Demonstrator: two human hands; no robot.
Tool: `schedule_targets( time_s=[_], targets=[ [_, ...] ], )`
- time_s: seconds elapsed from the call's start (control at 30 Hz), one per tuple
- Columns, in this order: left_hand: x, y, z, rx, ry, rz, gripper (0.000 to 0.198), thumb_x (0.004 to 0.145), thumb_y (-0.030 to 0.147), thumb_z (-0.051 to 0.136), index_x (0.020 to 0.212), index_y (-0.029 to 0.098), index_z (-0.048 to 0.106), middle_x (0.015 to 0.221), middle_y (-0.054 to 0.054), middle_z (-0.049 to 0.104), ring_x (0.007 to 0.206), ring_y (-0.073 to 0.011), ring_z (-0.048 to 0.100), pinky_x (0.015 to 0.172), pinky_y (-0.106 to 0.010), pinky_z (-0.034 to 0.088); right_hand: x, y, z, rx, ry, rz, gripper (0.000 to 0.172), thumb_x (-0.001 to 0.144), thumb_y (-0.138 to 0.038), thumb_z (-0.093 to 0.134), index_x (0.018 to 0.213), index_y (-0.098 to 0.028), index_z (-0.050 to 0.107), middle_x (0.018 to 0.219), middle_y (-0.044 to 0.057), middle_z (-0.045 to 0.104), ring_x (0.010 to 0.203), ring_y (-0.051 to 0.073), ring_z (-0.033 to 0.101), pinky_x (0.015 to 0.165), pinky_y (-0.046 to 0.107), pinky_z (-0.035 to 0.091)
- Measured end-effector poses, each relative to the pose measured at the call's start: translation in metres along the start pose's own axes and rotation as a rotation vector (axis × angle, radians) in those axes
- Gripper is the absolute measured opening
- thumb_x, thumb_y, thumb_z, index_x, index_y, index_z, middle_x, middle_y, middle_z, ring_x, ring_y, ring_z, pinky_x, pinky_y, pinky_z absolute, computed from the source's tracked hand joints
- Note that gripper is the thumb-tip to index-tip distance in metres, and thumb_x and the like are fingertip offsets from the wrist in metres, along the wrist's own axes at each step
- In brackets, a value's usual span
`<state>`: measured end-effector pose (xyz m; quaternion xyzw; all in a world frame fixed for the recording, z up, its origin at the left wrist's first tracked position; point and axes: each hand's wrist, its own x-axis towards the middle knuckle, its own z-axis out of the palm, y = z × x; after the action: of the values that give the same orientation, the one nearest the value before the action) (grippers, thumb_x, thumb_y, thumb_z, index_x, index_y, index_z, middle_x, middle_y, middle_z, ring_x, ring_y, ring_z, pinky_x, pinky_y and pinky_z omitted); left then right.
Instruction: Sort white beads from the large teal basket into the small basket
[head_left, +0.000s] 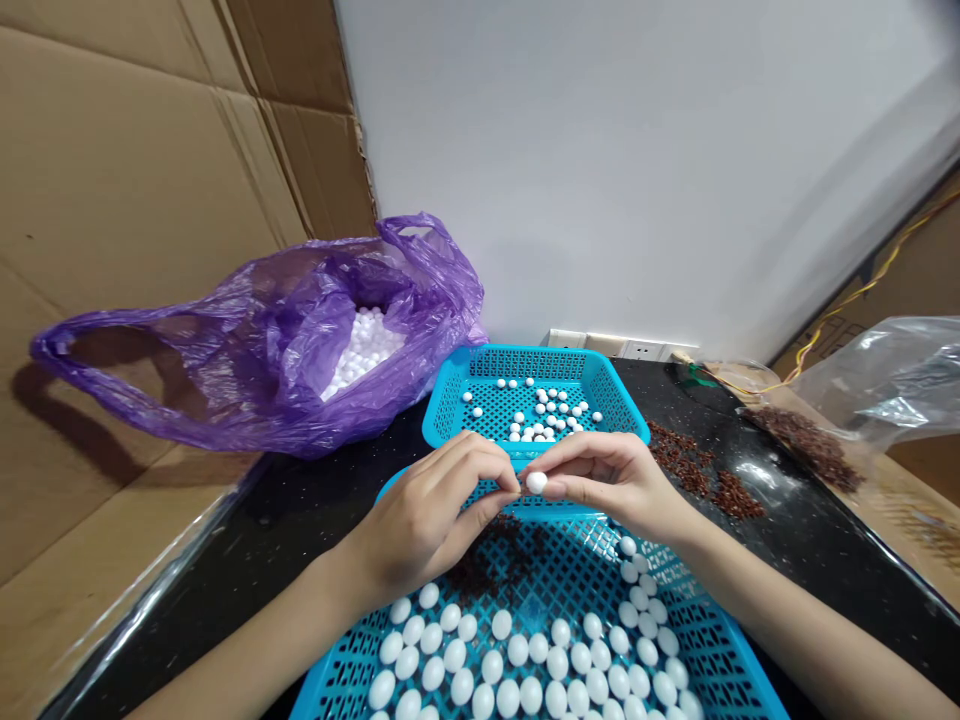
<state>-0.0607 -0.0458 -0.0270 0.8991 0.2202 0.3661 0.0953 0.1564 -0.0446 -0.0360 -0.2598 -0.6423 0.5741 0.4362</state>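
Both my hands meet above the near blue plastic basket (pixel 697 690). My right hand (pixel 607 478) pinches a small white oval seed (pixel 536 482) between thumb and fingers. My left hand (pixel 431 510) has its fingertips pressed against the same seed from the left. The near basket holds several white seeds (pixel 525 665) and a patch of dark reddish-brown husk bits (pixel 499 560). Behind my hands stands a second blue basket (pixel 450 400) with several smaller white pieces (pixel 544 410) in it.
A purple plastic bag (pixel 277 340) with white seeds lies at the back left against cardboard (pixel 135 180). Reddish-brown husks (pixel 705 470) are scattered on the black tabletop (pixel 795 540) at right. A clear plastic bag (pixel 885 385), wall sockets (pixel 637 349) and wires (pixel 847 300) are further right.
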Motion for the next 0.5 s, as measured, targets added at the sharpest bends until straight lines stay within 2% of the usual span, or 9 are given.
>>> schedule_targets(
  time_s=[0.5],
  targets=[
    [-0.0007, 0.0022, 0.0005, -0.034, -0.025, -0.007, 0.009, 0.092, 0.01, 0.044, 0.093, 0.018, 0.048, 0.087, -0.002, 0.056, 0.084, -0.0134, 0.054, 0.077, -0.026, 0.047, -0.0009, 0.0029, -0.0015, -0.001, -0.034, -0.027, 0.019, 0.077, -0.016, 0.069, 0.092, -0.028, 0.073, 0.091, -0.001, 0.073, 0.085, 0.014, 0.069, 0.08, 0.028, 0.057]
  ],
)
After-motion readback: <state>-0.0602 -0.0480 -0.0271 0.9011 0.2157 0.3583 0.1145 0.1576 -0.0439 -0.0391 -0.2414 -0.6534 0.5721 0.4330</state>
